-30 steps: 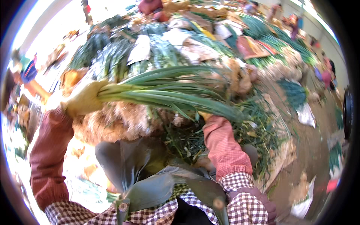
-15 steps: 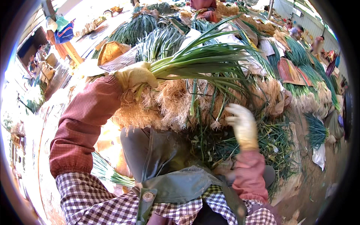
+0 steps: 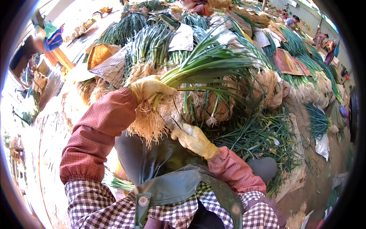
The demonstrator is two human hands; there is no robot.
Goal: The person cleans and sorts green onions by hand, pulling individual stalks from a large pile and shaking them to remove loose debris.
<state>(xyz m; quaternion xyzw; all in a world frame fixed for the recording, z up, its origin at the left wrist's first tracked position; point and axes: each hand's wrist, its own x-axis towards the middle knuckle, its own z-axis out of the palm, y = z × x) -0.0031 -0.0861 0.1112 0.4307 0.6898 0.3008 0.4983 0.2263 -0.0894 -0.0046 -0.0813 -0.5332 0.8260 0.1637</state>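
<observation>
My left hand, in a cream work glove, is closed around the lower stems of a bunch of green onions. The leaves fan out to the right, and pale, straggly roots hang below the fist. My right hand, gloved the same way, is closed just right of those roots, above my lap. A thin dark strand runs up from its fingertips toward the bunch; whether it is a leaf stalk is too fine to tell. One loose onion dangles roots-down from the bunch's underside.
Behind the bunch lie heaps of green onions with their roots toward me. Loose leaves are piled by my right knee. A small tied bundle rests at the far right, and other people sit among the heaps farther back.
My right hand has come left and down from beside the leaf ends to the roots, and its spread fingers have closed. The held bunch has shifted slightly right and down in view.
</observation>
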